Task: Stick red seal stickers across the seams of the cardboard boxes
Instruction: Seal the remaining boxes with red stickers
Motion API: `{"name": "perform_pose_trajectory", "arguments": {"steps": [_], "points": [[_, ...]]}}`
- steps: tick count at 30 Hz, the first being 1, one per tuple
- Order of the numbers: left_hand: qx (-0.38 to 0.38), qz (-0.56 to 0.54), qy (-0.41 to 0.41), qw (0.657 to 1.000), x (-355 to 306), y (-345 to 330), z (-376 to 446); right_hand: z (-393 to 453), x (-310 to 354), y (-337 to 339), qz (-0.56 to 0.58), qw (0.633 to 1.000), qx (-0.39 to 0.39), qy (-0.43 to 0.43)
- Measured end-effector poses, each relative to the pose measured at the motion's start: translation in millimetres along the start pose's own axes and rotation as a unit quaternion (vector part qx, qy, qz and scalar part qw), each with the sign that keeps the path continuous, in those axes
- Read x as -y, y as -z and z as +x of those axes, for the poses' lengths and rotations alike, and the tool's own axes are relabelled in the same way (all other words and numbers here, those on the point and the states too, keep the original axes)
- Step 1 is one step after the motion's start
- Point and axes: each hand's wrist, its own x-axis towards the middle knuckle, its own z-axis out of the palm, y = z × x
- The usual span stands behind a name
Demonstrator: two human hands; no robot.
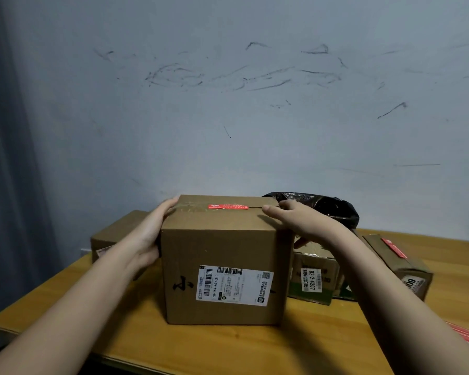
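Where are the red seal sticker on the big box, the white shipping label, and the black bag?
red seal sticker (227, 206): head view, middle of the strip on the box top.
white shipping label (234, 285): head view, centre of the label on the front face.
black bag (333, 208): head view, crinkled top behind the box.

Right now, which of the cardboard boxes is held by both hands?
The tall middle box, with a red seal sticker on top. The left hand and right hand touch no other box.
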Motion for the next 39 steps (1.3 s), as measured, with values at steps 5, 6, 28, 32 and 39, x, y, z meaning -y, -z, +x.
{"name": "perform_pose_trajectory", "arguments": {"steps": [5, 6, 28, 32, 39], "points": [[0.017, -0.02, 0.015, 1.0, -6, 10, -2, 5, 8, -3, -0.031, 0.999, 0.0, 0.021], [0.019, -0.021, 0.01, 1.0, -8, 13, -3, 7, 11, -4, -0.039, 0.999, -0.01, 0.026], [-0.137, -0.104, -0.092, 0.981, 35, -23, 5, 125, 34, -26, 0.08, 0.995, -0.046, 0.045], [-0.153, -0.1, -0.102, 0.978, 37, -42, 17, 144, 33, -30, 0.042, 0.996, -0.062, 0.042], [-0.176, -0.11, -0.124, 0.97, 40, -70, 18, 168, 32, -35, 0.028, 0.996, -0.059, 0.056]]}}
